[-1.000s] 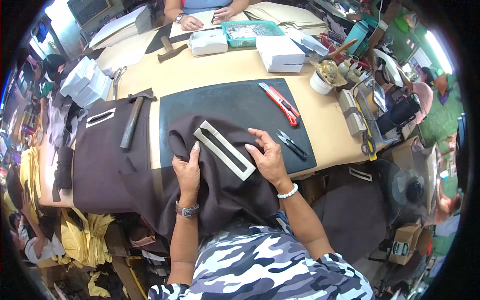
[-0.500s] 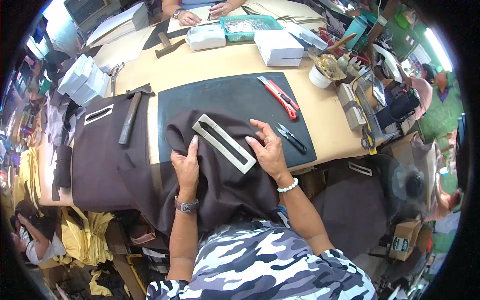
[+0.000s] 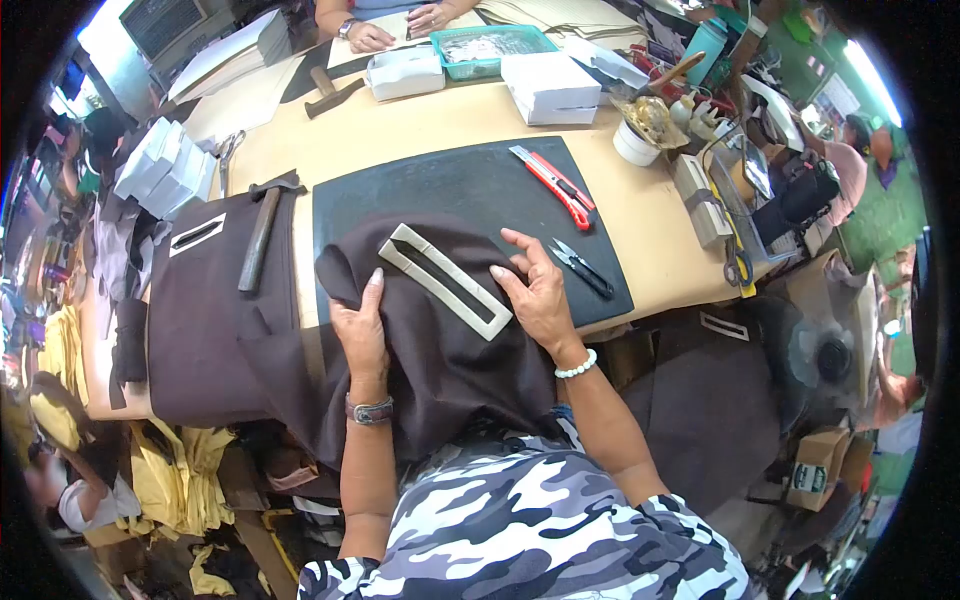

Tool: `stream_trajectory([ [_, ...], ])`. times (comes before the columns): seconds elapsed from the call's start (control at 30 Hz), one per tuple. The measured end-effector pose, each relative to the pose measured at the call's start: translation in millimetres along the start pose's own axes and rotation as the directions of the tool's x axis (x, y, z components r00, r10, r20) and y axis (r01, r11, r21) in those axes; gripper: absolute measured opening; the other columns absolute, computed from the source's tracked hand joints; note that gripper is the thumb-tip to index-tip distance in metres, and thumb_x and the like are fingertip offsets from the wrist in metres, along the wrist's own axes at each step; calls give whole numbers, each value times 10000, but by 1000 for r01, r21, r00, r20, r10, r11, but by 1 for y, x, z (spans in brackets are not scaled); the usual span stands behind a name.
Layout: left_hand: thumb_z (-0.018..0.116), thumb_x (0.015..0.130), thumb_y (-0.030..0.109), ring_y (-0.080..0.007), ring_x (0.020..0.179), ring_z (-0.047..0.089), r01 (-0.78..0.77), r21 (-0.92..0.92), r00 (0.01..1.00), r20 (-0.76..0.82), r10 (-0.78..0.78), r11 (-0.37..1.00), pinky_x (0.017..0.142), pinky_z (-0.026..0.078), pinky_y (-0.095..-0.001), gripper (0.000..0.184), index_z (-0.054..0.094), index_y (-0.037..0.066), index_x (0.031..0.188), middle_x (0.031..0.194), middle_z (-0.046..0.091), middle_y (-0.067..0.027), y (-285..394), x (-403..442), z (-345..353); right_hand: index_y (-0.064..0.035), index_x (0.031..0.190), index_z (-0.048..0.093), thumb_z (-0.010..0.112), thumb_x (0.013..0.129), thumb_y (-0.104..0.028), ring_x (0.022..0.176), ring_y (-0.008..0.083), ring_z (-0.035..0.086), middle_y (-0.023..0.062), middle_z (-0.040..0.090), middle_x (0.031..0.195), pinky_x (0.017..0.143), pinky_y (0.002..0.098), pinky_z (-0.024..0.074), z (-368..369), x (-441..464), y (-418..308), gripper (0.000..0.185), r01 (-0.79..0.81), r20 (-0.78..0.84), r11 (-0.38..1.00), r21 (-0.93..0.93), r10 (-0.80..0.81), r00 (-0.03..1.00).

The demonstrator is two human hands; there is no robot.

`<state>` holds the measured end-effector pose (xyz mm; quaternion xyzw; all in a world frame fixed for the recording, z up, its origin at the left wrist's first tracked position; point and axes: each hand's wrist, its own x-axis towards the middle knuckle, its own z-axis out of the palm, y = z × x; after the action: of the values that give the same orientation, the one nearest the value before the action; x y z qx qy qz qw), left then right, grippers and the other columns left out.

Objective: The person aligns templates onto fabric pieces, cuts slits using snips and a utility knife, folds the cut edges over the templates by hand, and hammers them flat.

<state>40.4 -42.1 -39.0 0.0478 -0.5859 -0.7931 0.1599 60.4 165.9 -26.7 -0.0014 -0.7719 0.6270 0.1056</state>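
Dark cloth (image 3: 455, 390): my left grip (image 3: 358, 328) clasps it, fingers hidden underneath; my right grip (image 3: 540, 305) near pale frame (image 3: 492, 326), can't tell if pinching.

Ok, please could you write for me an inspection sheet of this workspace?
Surface: tan tabletop, dark mat on it.
Job's things: dark cloth, bunched partly over the dark mat; pale slotted frame on top.
Clutter: hammers, red cutter, snips, white boxes.
Hands: left hand holds the dark cloth, thumb on top; right hand is at its other side, thumb and index finger apart, grip unclear.
Cables: cannot tell for sure in the crowded right side.
Surroundings: co-worker's hands across the tabletop; fan at right.
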Motion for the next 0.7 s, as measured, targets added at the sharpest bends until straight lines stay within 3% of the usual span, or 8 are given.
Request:
stream_trajectory([
  [0.07,729,771,146,-282,1250,396,-196,547,951,-95,293,814,1048,303,-347,737,321,-69,1346,1336,418,-195,14,-3,4,-16,1235,483,624,824,-105,914,244,642,181,652,1010,796,318,488,1,-1,2,443,18,-2,1000,-8,-18,1000],
  [0.13,778,685,198,-327,1337,271,-495,721,805,171,569,485,1100,206,-407,895,276,-24,1392,1381,354,-228,37,3,6,-41,1243,484,629,818,-109,857,210,650,184,664,938,752,303,493,6,1,3,455,161,-34,986,-37,-162,986],
  [0.2,784,632,228,-342,1357,230,-725,660,672,616,410,196,1111,160,-471,935,292,35,1404,1402,343,-197,82,9,19,-78,1203,496,630,817,-122,777,274,671,211,643,862,668,360,518,3,-4,-21,411,123,123,979,-165,-103,987],
  [0.27,785,598,253,-331,1360,229,-845,518,530,844,80,132,1101,147,-533,921,337,92,1386,1379,395,-139,105,14,36,-95,1108,509,632,819,-130,745,338,650,199,634,799,605,424,513,18,-9,-32,316,427,152,896,-126,-408,901],
  [0.43,725,700,219,-298,1016,579,-857,436,163,735,-658,275,1016,341,-490,337,635,61,984,899,652,-133,138,45,69,-60,988,548,690,793,-177,644,284,646,152,638,781,546,346,510,8,-13,-58,268,675,122,707,-211,-666,736],
  [0.5,680,723,156,-380,754,585,-864,405,176,799,-575,298,638,474,-416,192,611,-16,774,742,600,-219,156,67,65,-39,979,573,674,815,-201,620,288,631,133,635,765,549,335,508,-5,-11,-52,251,599,-20,758,-258,-624,781],
  [0.6,653,719,94,-312,710,621,-786,617,525,695,-492,33,700,487,-367,222,657,-3,918,782,644,-186,204,117,36,-3,1062,576,660,814,-230,783,305,607,155,614,880,687,379,494,-39,-2,-28,347,350,-96,682,-642,-524,846],
  [0.7,661,734,162,-316,771,635,-510,602,821,554,-139,-614,705,484,-403,231,659,-15,883,836,643,-207,272,198,-26,9,1075,582,665,793,-209,908,314,554,154,575,982,789,414,449,-62,-4,4,365,119,-130,575,-810,-373,919],
])
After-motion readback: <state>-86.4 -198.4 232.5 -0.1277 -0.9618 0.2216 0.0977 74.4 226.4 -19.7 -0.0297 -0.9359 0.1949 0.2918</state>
